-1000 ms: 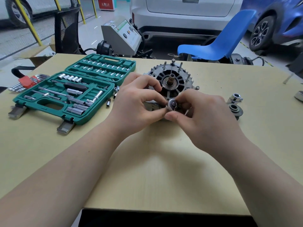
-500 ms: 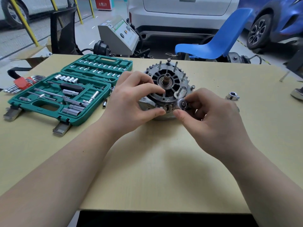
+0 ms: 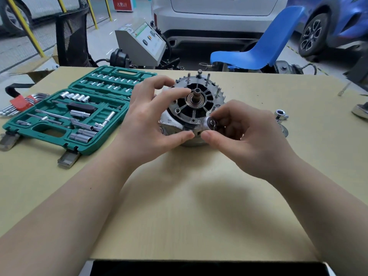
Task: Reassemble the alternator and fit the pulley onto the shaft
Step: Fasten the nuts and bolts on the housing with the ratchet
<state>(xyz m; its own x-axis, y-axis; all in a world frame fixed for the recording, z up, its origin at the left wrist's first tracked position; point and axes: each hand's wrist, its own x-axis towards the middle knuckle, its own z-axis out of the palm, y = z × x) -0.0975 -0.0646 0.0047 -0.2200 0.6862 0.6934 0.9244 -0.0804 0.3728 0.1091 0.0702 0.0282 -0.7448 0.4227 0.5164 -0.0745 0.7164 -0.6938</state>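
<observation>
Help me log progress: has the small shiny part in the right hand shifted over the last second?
Yes. The shiny part went rightward: from straight below the shaft to its lower right, pinched by the right hand.

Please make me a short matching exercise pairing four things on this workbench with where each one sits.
Things:
1. socket set
2. alternator
3. small shiny part
4. hex keys

Places:
A. pinched in the right hand
B. far left table edge, beyond the green case
C. table centre, steadied by the left hand
D. open, left of the alternator

Pairs: 1-D, 2-C, 3-A, 4-B
</observation>
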